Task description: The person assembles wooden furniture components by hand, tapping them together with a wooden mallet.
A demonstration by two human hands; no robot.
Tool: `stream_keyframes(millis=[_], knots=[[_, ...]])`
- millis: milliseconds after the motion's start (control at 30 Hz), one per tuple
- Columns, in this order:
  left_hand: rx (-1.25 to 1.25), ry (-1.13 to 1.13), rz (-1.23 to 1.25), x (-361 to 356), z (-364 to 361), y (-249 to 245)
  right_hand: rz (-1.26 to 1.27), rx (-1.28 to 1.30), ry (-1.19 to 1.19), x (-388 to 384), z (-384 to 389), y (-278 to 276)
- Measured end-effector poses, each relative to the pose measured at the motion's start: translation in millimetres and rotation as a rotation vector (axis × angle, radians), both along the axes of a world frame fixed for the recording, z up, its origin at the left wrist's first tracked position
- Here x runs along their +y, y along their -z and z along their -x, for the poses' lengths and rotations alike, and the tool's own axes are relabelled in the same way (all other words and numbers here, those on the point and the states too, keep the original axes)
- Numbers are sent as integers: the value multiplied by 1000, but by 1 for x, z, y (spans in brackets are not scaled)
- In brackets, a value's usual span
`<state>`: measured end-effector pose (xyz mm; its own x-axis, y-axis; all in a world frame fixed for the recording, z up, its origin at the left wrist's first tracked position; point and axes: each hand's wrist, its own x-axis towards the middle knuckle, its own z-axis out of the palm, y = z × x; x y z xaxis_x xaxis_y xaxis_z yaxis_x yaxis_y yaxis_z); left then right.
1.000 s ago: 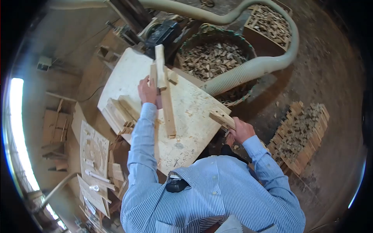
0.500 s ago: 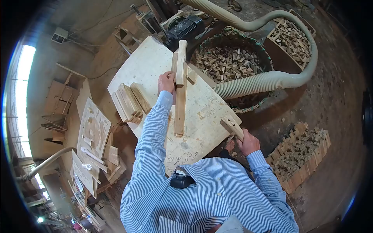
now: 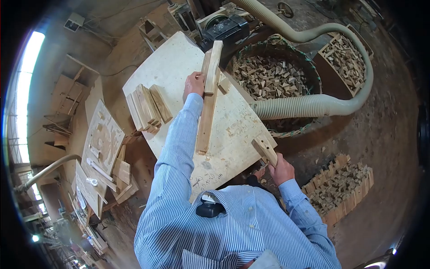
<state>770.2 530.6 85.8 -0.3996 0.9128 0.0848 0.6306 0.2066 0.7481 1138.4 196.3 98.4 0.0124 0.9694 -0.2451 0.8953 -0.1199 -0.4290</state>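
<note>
My left hand (image 3: pixel 193 84) has its fingers curled at the left side of a pale wooden piece (image 3: pixel 213 71) near the top of the white worktop. Under that piece runs a longer brown wooden strip (image 3: pixel 206 123), lying lengthwise on the board. A small wooden block (image 3: pixel 223 84) sits just right of the pale piece. At the worktop's right corner, my right hand (image 3: pixel 281 169) is closed round the lower end of a wooden handle (image 3: pixel 264 151) with dark holes in it.
Several wooden pieces (image 3: pixel 148 107) lie side by side on the worktop (image 3: pixel 168 58). A motor (image 3: pixel 226 29) stands behind it. To the right are a basket of offcuts (image 3: pixel 273 78), a ribbed hose (image 3: pixel 291 106), a crate of offcuts (image 3: pixel 345 58) and a wood-walled bin (image 3: pixel 340 193).
The view has turned and shifted slightly. My left hand stays at the pale piece and my right hand stays on the handle; no clear movement of the wood shows.
</note>
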Motion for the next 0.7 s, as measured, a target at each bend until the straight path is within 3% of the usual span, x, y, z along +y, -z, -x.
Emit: stream_keyframes(millis=[200, 500, 700], knots=[[-12, 19, 87, 28, 12, -30, -30, -7, -9, 37, 19, 0], [-88, 51, 104, 87, 48, -38, 20, -53, -6, 100, 57, -15], [-25, 51, 53, 125, 68, -15, 18, -69, 13, 125, 72, -17]])
